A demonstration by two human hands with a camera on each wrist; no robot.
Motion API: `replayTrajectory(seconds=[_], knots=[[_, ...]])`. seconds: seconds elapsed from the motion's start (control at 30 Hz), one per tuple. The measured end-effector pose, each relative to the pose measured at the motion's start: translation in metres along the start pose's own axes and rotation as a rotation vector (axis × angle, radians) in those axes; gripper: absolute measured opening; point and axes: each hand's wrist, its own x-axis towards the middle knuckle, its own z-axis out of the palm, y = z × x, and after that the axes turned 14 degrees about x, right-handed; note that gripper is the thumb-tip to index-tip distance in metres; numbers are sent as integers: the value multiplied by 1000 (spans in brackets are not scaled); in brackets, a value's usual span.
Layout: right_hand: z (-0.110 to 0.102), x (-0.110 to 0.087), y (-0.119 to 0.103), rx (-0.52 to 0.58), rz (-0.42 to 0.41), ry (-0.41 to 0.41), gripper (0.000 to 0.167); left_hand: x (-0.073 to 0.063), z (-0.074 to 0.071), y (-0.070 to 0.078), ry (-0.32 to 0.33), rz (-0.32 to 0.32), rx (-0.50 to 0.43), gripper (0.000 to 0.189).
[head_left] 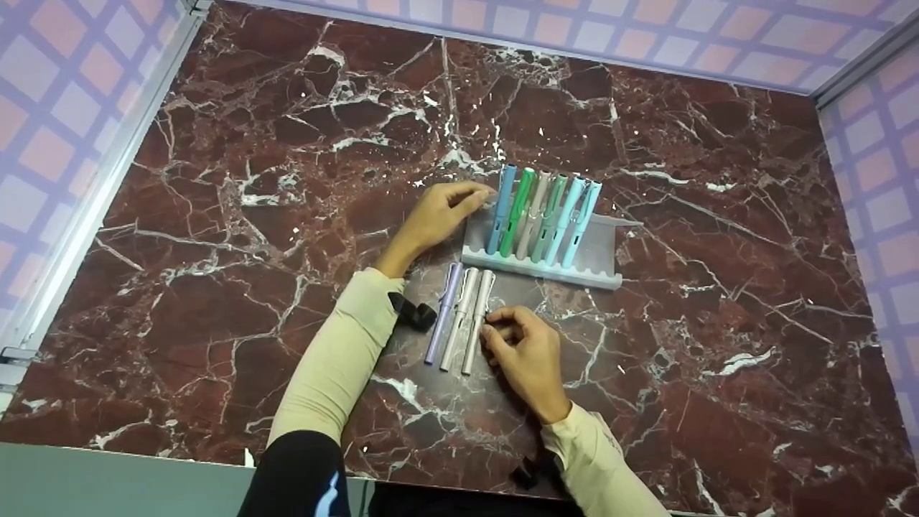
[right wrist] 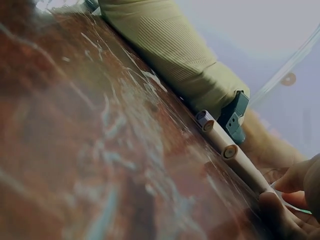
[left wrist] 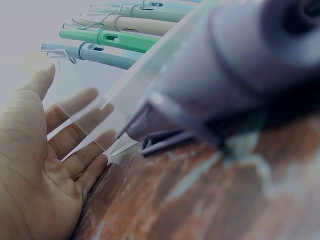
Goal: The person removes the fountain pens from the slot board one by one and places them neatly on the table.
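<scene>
Checked walls [head_left: 64, 93] enclosed a red marbled table [head_left: 179, 309] in the head view. On it stood a clear rack [head_left: 599, 240] holding a blue pen [head_left: 501, 212], green pen [head_left: 518, 213], taupe pen [head_left: 533, 215], grey-green pen [head_left: 550, 217] and two pale blue pens [head_left: 564, 224]. Just in front, side by side on the table, lay a lilac pen [head_left: 444, 316] and two silver pens [head_left: 477, 323]. By that count the work looked partly done — six in, three out, bare notches at the rack's right end. The left hand [head_left: 439, 214] was at the rack's left edge, fingers relaxed; the right hand [head_left: 530, 353] had its fingers curled beside the outer silver pen. No lettering could be read.

From the left wrist, the left hand's fingers showed through the clear plastic, loosely extended, thumb apart from them. The lilac pen loomed blurred in front; no brand was legible on any barrel.

From the right wrist, fingertips met that outer silver pen — pinching or merely touching, it was impossible to tell. Pen ends faced the camera near a black strap [right wrist: 233, 117] and a sleeve [right wrist: 170, 50], with no label or writing legible
</scene>
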Motion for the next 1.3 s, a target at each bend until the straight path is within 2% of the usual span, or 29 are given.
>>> replayTrajectory(seconds=[0.13,0.3,0.57,0.7,0.83,0.97,1.13,1.23,1.3], knots=[[3,3,2,-54,-44,-18,12,1,0,0,13,25,1,31],[7,7,2,-80,-60,-46,12,0,1,0,10,24,15,32],[-2,12,4,14,-40,-44,9,0,3,-2,17,13,1,31],[-14,24,10,9,-109,-8,10,1,5,-2,13,-6,12,33],[-28,40,15,-61,-237,63,10,0,5,-1,11,-14,24,33],[-37,51,0,-138,-398,157,7,0,6,-1,2,5,3,32],[-47,64,-13,-148,-620,329,3,1,4,-1,1,20,-21,31],[-56,76,-4,-147,-654,439,4,1,2,-1,10,12,3,31],[-64,84,7,-155,-608,480,5,1,2,-1,13,7,11,31]])
